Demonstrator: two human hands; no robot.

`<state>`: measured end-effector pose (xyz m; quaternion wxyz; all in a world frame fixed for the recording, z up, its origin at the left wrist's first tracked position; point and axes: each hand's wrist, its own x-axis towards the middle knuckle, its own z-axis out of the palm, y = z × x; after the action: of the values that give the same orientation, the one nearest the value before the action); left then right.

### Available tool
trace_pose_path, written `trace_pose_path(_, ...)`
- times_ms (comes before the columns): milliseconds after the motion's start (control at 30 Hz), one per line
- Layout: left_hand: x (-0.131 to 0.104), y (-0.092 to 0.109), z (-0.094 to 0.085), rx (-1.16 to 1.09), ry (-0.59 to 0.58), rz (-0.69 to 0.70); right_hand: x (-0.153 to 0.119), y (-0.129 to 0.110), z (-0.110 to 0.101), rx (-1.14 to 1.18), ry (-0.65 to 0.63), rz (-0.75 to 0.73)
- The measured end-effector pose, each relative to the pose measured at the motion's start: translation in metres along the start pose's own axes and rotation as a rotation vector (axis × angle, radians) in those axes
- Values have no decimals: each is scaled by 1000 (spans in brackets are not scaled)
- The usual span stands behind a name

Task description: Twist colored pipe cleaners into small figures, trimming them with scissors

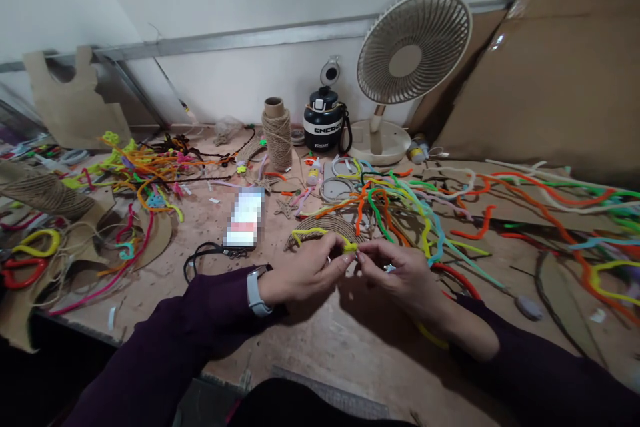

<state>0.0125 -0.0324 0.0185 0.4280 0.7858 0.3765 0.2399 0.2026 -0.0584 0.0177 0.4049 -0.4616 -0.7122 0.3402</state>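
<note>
A yellow pipe cleaner runs between my two hands, its fuzzy tail sticking out to the left with a bent tip. My left hand, with a watch at the wrist, pinches it close to a small bunched yellow part. The fingertips of my right hand are closed on the same yellow part from the right. Just behind my hands lies a curved piece wrapped in twine, partly covered by the left hand. Fingers hide part of the bunched yellow piece.
A phone lies left of my hands. Behind stand a twine spool, a dark bottle and a fan. Colourful pipe cleaners spread across the right; more heap left, near scissors. A ruler lies at the front edge.
</note>
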Motion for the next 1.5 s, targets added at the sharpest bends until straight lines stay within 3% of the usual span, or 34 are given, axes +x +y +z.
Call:
trace_pose_path(167, 0, -1, 0, 14, -22, -11, 2, 3, -1, -228, 57, -289)
trace_pose_path(300, 2, -1, -3, -39, -75, -21, 5, 3, -2, -302, 46, -412)
trace_pose_path(600, 6, 0, -17, -401, -334, -142, 8, 11, -2, -435, 29, -617)
trace_pose_path(767, 7, -3, -17, -516, -348, -207, 8, 17, 0, -572, 132, -808)
trace_pose_path(867, 10, -7, -13, -604, -385, -279, 6, 19, 0, -677, 120, -903)
trace_pose_path(1100, 11, -13, -1, -767, -438, -460, 3, 23, -1, -710, 13, -901)
trace_pose_path(1333, 12, -21, 0, -860, -494, -471, 4, 20, -1, -713, -22, -911)
trace_pose_path(1500, 12, -17, -2, -903, -490, -458, 2, 27, -3, -691, -54, -919)
